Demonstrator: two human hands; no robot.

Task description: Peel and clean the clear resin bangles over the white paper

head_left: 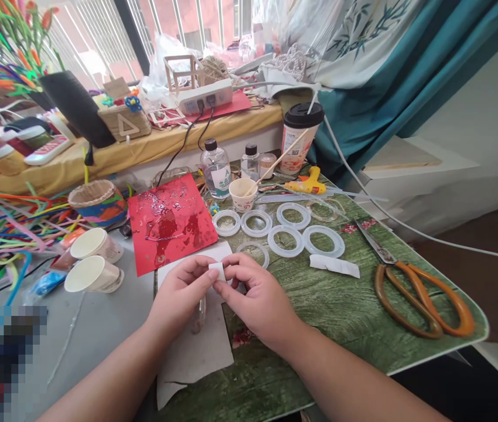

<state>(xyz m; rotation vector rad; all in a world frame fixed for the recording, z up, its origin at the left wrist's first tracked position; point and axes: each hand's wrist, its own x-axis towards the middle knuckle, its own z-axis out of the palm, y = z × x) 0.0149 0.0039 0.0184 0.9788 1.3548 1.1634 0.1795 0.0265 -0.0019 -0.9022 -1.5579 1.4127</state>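
Left hand (184,285) and right hand (255,293) pinching white scrap (218,270), pale rings (285,252) beyond, scissors (389,259) at right

Head camera: 1 view, worn on the person's head, looking forward and down.
Left hand (185,287) and right hand (258,293): near the camera, a little below the middle of the view; 2 forearms (112,351) run in from the bottom edge.
Green tabletop (341,310): seen at a slant from above, at close range, across the lower middle and right.
Cloth-covered ledge (156,140): faced beyond the tabletop.
Window (91,41): along the top, farther off than the ledge.
Teal curtain (385,111): upper right.
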